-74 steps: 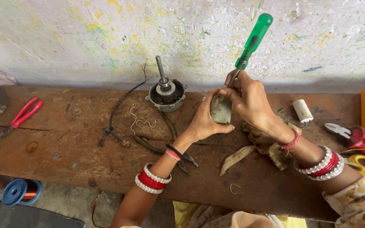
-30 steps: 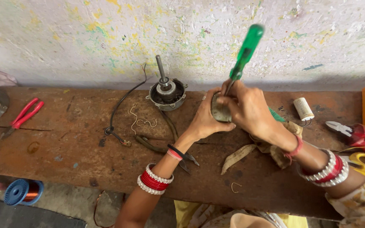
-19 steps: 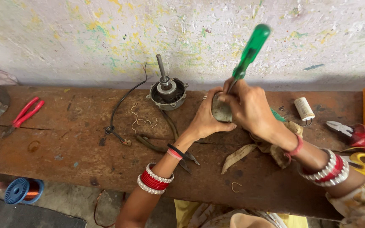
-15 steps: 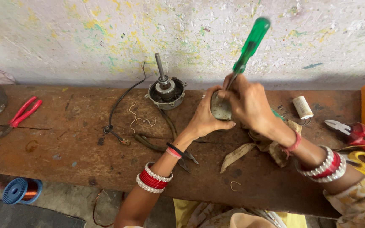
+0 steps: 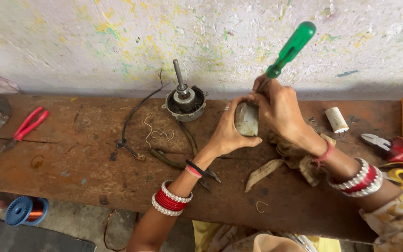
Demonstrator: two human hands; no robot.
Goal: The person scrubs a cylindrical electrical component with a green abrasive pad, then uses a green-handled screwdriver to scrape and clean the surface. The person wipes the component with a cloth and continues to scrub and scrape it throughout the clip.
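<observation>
Since a moment ago the green-handled screwdriver (image 5: 289,49) has barely shifted, its handle tipped a touch further right, and both hands remain on the work. Nearest me, one blue spool of copper wire (image 5: 25,211) sits on the floor below the bench. On the rusty brown workbench (image 5: 71,172) the left hand (image 5: 229,135) is clasped around one small grey metal part (image 5: 247,119), held just above the bench top near its middle. The right hand (image 5: 281,109) is clenched on the screwdriver shaft, whose tip I cannot see behind the fingers. One pair of dark pliers (image 5: 183,165) lies under the left wrist. Further left lies one pair of red-handled pliers (image 5: 26,128); at the right edge, one red-handled cutter (image 5: 392,144) and one white cylindrical capacitor (image 5: 337,120). Against the wall stands one small motor (image 5: 184,99) with its shaft upright
</observation>
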